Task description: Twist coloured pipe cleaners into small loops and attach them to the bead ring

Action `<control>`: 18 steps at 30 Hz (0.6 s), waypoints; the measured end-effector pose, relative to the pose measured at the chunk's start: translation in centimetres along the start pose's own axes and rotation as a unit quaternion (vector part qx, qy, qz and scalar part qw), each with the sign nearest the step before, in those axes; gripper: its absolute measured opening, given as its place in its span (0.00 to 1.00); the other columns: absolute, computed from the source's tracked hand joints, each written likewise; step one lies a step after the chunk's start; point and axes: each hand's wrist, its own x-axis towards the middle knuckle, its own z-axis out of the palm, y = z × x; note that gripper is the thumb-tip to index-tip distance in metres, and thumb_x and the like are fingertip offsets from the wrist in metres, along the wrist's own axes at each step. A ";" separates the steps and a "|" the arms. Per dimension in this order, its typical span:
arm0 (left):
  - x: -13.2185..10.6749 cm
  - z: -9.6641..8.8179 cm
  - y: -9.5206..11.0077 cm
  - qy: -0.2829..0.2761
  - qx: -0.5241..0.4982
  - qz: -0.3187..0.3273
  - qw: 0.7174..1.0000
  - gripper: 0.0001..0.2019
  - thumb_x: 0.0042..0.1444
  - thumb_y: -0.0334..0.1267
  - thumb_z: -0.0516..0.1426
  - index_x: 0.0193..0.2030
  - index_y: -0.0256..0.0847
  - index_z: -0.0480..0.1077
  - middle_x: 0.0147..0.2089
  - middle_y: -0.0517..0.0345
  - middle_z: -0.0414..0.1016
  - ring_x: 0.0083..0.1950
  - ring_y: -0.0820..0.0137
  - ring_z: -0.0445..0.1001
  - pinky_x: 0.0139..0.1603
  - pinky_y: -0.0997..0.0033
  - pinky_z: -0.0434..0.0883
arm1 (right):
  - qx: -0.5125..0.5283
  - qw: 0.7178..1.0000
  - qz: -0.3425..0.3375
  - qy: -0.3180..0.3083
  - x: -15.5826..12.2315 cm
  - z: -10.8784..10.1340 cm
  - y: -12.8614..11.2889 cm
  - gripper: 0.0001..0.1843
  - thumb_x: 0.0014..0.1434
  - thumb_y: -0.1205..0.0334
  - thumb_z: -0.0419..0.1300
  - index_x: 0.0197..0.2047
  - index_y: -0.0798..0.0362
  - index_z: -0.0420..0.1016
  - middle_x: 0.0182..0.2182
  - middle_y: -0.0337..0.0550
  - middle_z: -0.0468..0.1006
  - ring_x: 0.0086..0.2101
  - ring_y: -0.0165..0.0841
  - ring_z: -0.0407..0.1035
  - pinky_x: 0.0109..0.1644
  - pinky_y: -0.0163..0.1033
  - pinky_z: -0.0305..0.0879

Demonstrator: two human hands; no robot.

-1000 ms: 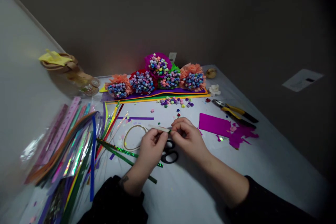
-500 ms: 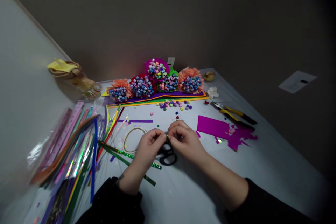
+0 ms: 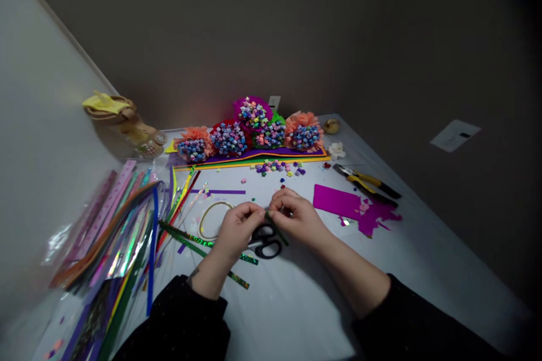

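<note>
A person's left hand and right hand meet just above a pale tabletop, fingers curled inward, the two grips close together but not clearly touching. Between them runs a narrow dark green strip, pinched by the right thumb and fingers, its free end slanting out below the right hand. Whether the left fingers also clamp it is hidden; they close just beside it.

Directly beneath the grip lie black-handled scissors, and a thin gold paper ring rests left of the left hand. Two glittery green strips cross the table below that hand, their ends reaching past the scissors. Beyond the fingertips, a scatter of tiny paper stars sits in front of a row of bouquets of folded paper stars, wrapped in orange, red and magenta crepe paper and resting on layered coloured sheets.

To the right of the grip lie a cut magenta sheet and, farther out, yellow-and-black pliers. To the left, a clear plastic sleeve holds bundles of shiny coloured strips. Black sleeves cover both forearms near the lower edge of the view.
</note>
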 end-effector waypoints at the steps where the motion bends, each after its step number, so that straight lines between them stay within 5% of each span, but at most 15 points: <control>1: 0.0 0.0 0.0 0.002 0.002 0.001 1.000 0.10 0.47 0.42 0.59 0.24 0.36 0.68 0.19 0.65 0.63 0.20 0.79 0.57 0.21 0.80 0.56 | 0.000 1.000 -0.002 -0.003 0.0 0.0 0.0 0.06 0.50 0.71 0.57 0.25 0.53 0.70 0.29 0.40 0.70 0.32 0.30 0.66 0.37 0.37 0.63; 18: 0.4 0.0 -1.1 -0.012 0.096 0.080 0.992 0.07 0.52 0.39 0.54 0.28 0.38 0.65 0.24 0.66 0.61 0.26 0.76 0.59 0.27 0.78 0.58 | -0.011 1.000 -0.009 0.008 -0.2 0.4 0.2 0.06 0.49 0.71 0.55 0.23 0.53 0.68 0.28 0.41 0.69 0.31 0.31 0.65 0.34 0.36 0.60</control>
